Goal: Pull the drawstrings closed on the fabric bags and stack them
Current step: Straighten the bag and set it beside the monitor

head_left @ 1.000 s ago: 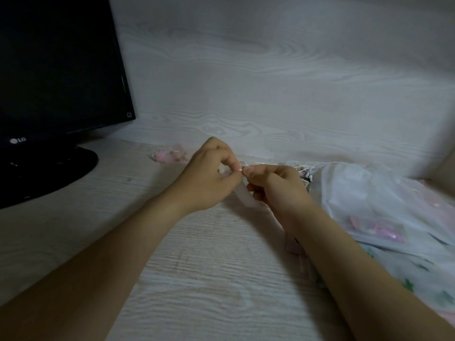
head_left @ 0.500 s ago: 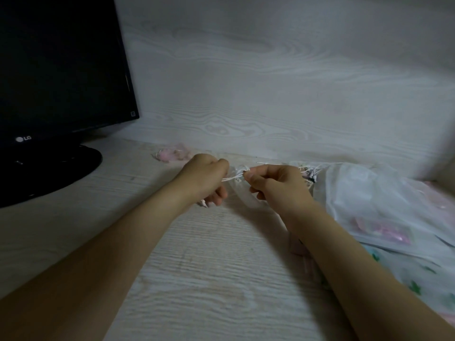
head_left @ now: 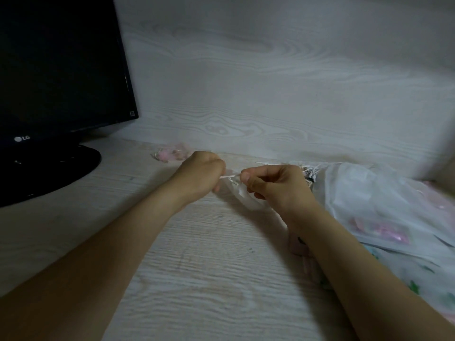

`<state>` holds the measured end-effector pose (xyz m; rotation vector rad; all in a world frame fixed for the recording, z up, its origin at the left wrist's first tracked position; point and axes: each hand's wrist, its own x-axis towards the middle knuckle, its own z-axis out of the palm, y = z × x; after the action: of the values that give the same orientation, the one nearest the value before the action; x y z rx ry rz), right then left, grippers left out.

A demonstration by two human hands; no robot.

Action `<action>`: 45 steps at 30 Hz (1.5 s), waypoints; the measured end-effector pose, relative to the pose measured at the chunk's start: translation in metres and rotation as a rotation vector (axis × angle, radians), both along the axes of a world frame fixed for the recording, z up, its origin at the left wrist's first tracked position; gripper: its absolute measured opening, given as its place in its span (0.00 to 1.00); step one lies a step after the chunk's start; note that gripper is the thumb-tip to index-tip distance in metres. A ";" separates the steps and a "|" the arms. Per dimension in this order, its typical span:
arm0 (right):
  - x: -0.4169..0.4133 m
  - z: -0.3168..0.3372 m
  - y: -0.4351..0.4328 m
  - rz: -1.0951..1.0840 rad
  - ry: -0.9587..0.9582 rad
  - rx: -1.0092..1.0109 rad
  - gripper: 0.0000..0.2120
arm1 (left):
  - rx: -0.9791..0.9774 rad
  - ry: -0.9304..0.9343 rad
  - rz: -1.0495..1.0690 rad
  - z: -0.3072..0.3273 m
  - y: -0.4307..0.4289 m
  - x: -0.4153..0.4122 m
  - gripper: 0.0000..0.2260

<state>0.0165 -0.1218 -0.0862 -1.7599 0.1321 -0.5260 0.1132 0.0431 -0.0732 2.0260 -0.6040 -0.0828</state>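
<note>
A small sheer white fabric bag [head_left: 242, 194] hangs between my two hands just above the desk. My left hand [head_left: 200, 172] is curled round the white drawstring [head_left: 227, 177], which runs taut to the right. My right hand [head_left: 275, 185] pinches the gathered mouth of the bag between thumb and forefinger. A heap of more sheer white bags [head_left: 384, 200] with loose string ends lies to the right, partly behind my right hand. A small pink bag [head_left: 170, 155] lies at the back of the desk beyond my left hand.
A black monitor [head_left: 61, 70] on a round black foot [head_left: 49, 173] stands at the left. A pale wood-grain wall panel [head_left: 270, 82] closes off the back of the desk [head_left: 197, 279]. Pink items [head_left: 299, 244] lie under my right forearm.
My hands have drawn apart: the left hand moved left with the string and curled into a fist, and the bag's mouth has gathered at my right fingers.
</note>
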 end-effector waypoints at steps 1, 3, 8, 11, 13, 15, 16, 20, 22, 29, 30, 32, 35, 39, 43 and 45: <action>-0.001 0.001 0.000 0.020 -0.012 0.009 0.02 | 0.006 -0.033 0.048 0.001 0.000 -0.001 0.13; -0.002 0.001 0.000 0.037 -0.025 0.029 0.04 | 0.009 -0.101 0.144 0.002 0.002 -0.004 0.16; -0.002 0.004 -0.008 -0.058 0.037 -0.116 0.03 | 0.018 -0.273 0.376 -0.002 0.011 0.003 0.23; -0.001 0.004 -0.009 -0.126 0.069 -0.419 0.02 | 0.072 -0.373 0.426 -0.006 0.014 0.008 0.26; -0.001 0.005 -0.003 -0.149 0.066 -0.621 0.04 | 0.100 -0.400 0.442 -0.007 0.014 0.008 0.26; -0.002 0.007 0.002 -0.180 0.070 -0.705 0.06 | 0.105 -0.407 0.456 -0.006 0.014 0.008 0.21; -0.002 0.007 0.002 -0.206 0.074 -0.718 0.06 | 0.099 -0.404 0.465 -0.006 0.013 0.008 0.18; 0.001 0.004 0.004 -0.328 0.067 -0.753 0.05 | 0.077 -0.408 0.492 -0.004 0.013 0.010 0.11; 0.002 0.002 0.007 -0.360 0.061 -0.779 0.05 | 0.062 -0.431 0.496 -0.005 0.013 0.011 0.10; -0.008 0.003 0.019 -0.135 -0.126 -0.591 0.02 | -0.006 -0.500 0.317 -0.019 0.015 0.018 0.05; -0.009 0.004 0.022 -0.104 -0.130 -0.507 0.04 | -0.008 -0.480 0.249 -0.021 0.015 0.021 0.05; -0.011 0.007 0.029 -0.089 -0.093 -0.401 0.06 | -0.013 -0.397 0.082 -0.024 0.015 0.025 0.16; -0.006 0.010 0.036 -0.074 -0.130 -0.243 0.06 | -0.081 -0.154 -0.067 -0.021 0.015 0.026 0.21; 0.009 0.022 0.044 -0.089 -0.149 -0.026 0.06 | -0.258 0.056 0.018 -0.014 0.024 0.039 0.07; 0.018 0.036 0.052 -0.080 -0.186 0.053 0.16 | -0.464 0.028 0.133 -0.015 0.031 0.054 0.07; 0.027 0.040 0.056 -0.087 -0.252 -0.119 0.21 | -0.485 -0.092 0.212 -0.014 0.033 0.061 0.08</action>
<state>0.0435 -0.0656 -0.0463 -1.7925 0.0006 -0.8281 0.1738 0.0763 -0.0876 1.6131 -0.4134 0.2624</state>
